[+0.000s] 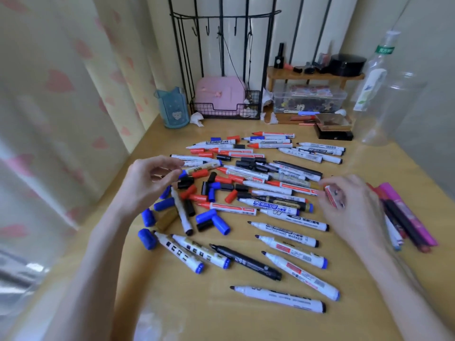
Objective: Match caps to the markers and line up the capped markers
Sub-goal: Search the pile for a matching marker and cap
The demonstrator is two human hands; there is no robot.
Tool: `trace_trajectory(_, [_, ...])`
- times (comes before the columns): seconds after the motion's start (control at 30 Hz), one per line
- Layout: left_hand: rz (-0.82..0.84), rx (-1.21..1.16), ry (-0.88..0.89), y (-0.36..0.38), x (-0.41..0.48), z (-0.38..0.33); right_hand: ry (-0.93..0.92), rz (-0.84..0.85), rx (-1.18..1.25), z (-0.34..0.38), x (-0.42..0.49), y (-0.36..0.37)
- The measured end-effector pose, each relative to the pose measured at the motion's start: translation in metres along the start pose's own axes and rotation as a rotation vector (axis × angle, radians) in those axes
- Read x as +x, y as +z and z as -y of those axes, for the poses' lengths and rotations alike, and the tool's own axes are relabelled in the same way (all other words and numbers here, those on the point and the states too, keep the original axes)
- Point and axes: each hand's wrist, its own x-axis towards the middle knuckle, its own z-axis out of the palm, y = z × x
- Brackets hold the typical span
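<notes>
Markers [288, 231] lie uncapped and scattered on the yellow table [172, 303]. Loose blue, red and black caps [220, 223] are just beside the left hand [147, 180], its fingers loosely curled and gripping nothing. Right hand [354, 212] pinches a red-labelled marker [332, 195]. Pink and dark markers [406, 222] lie just behind its fingers.

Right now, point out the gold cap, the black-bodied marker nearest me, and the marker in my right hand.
gold cap [167, 219]: head view, its side.
black-bodied marker [246, 261]: head view, mid-barrel.
held marker [332, 196]: head view, its red label.
</notes>
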Motion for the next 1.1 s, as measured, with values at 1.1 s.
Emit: trace_trajectory(1.1, [0.141, 0.117, 0.055, 0.011, -0.003, -0.014, -0.523, 0.562, 0.046, 0.082, -0.054, 0.021])
